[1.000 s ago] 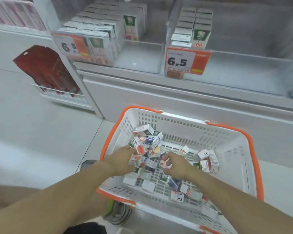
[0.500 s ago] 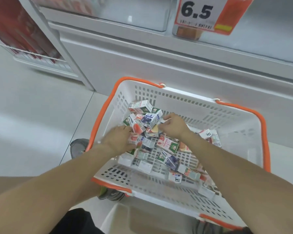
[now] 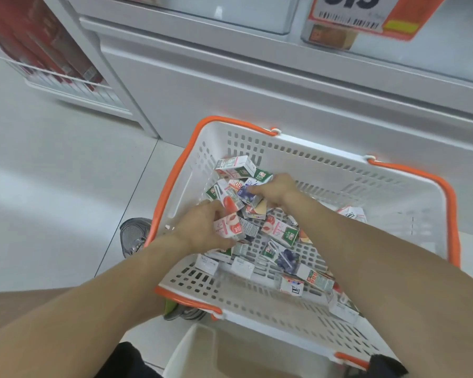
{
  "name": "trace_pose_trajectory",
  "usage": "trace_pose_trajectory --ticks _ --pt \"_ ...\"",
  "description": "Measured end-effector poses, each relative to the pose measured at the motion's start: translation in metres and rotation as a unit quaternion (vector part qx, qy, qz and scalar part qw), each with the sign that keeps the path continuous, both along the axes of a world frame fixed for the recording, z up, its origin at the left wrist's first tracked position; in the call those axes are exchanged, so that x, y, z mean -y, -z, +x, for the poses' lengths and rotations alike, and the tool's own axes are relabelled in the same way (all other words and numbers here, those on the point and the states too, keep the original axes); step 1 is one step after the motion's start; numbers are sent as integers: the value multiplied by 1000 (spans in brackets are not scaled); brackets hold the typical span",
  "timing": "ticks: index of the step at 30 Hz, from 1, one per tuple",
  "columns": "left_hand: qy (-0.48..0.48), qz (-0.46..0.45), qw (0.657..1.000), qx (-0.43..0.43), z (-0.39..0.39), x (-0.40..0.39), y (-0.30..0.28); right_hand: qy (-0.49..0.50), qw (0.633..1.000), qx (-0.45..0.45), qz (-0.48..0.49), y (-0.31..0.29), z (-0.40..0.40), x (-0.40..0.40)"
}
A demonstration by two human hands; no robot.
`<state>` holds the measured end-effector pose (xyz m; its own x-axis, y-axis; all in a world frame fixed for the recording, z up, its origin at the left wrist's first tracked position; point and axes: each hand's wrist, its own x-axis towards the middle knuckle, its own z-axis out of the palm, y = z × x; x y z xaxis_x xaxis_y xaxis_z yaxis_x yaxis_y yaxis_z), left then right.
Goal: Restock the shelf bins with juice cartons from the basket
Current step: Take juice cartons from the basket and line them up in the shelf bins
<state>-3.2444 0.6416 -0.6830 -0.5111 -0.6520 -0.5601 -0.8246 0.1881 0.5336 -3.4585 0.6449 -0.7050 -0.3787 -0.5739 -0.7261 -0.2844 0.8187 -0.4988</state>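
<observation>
A white basket with an orange rim (image 3: 339, 165) stands on the floor before the shelf, with several small juice cartons (image 3: 280, 230) loose inside. My left hand (image 3: 202, 227) holds a pink peach carton (image 3: 228, 227) near the basket's left wall. My right hand (image 3: 276, 189) reaches to the back of the pile and its fingers pinch a blue-purple carton (image 3: 246, 193). The shelf bins are cut off at the top of the view.
A white shelf base (image 3: 257, 85) rises just behind the basket, with an orange price tag (image 3: 366, 15) at the top right. A wire rack with red packs (image 3: 52, 69) stands at left. A grey shoe (image 3: 135, 236) sits beside the basket.
The view has tipped down and closer to the basket. My right hand moved from the pile's middle to its back and took the blue carton. My left hand stayed on the peach carton.
</observation>
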Motion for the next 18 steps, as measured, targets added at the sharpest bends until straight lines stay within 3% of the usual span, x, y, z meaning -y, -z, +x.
trace_pose_trajectory --ticks 3,7,11,14,18 --pt "-73 130 986 -75 -2 -1 -14 0 1000 13 -3 -8 -2 -9" --pt "-141 201 959 -141 -12 -16 -39 -25 998 -33 -41 -33 -6 -32" --pt "-223 306 898 -223 -27 -24 -62 -65 994 -38 -85 -67 -32 -57" --pt "-234 391 845 -279 -40 -27 -79 -50 988 -36 -140 -101 -58 -80" --pt "-222 419 828 -300 -68 -42 -108 -72 981 -81 -159 -163 -94 -113"
